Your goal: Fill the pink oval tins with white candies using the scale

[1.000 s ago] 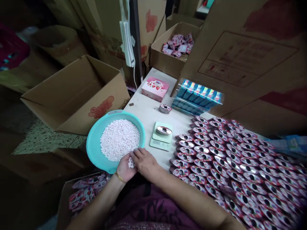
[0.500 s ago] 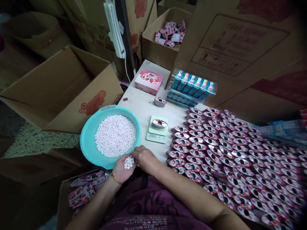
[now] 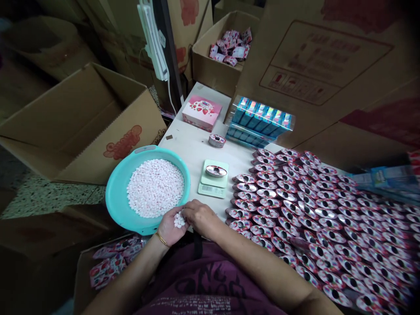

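Left hand (image 3: 170,228) cupped palm-up just below basin (image 3: 114,197), holding small pile of tablets (image 3: 179,220); right hand (image 3: 199,215) fingers pinch at pile. Scale (image 3: 212,181) right of basin bears one tin (image 3: 216,171) — apparently unfilled; approx. all tins (image 3: 315,218) beyond lie open.

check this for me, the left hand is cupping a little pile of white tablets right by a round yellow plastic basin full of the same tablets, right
Not quite: the basin is teal, not yellow. The head view shows the left hand cupping a small pile of white tablets beside the round teal plastic basin, which is full of the same tablets. The right hand picks at the pile in the palm.
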A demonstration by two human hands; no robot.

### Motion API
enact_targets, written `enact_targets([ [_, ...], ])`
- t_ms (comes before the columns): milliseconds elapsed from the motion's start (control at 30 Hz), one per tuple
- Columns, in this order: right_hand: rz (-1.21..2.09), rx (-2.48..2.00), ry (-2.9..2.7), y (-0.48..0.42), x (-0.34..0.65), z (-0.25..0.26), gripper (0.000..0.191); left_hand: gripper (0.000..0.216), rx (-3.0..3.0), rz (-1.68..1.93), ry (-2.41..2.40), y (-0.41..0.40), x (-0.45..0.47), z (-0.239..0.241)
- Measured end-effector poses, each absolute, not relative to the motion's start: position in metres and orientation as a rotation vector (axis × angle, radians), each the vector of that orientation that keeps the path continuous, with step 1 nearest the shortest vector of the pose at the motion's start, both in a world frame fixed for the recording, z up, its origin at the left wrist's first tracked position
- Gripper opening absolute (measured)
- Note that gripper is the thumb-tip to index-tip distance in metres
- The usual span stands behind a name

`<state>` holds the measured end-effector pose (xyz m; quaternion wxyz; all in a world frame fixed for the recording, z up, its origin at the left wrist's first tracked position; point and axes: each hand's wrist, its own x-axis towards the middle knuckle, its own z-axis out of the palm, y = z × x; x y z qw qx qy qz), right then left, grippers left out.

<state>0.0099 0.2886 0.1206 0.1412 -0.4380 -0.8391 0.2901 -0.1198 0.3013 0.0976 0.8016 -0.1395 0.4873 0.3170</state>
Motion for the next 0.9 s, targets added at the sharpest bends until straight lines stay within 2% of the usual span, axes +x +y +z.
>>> enact_targets([
  [167,0.711,-1.26,-2.269,0.309,0.035,0.12,0.024,0.015,-0.332,0.676,0.963,0.317,-0.114,0.102],
  [267,0.438,-1.701,-2.133,0.339,0.07,0.104,0.035,0.015,-0.386,0.669,0.966,0.329,-0.116,0.11],
  [333,0.374,-1.974,-2.137,0.362,0.094,0.09,0.042,0.014,-0.4,0.697,0.973,0.337,-0.119,0.113],
  [667,0.338,-2.13,-2.105,0.487,0.128,0.042,0.036,0.013,-0.443,0.855,1.09,0.35,-0.147,0.116],
  [767,0.274,-2.107,-2.06,0.477,0.147,0.035,0.035,0.015,-0.435,0.864,1.094,0.347,-0.152,0.114],
  [900,0.178,-2.116,-2.043,0.41,0.195,0.048,0.032,0.014,-0.427,0.816,1.096,0.34,-0.153,0.107],
])
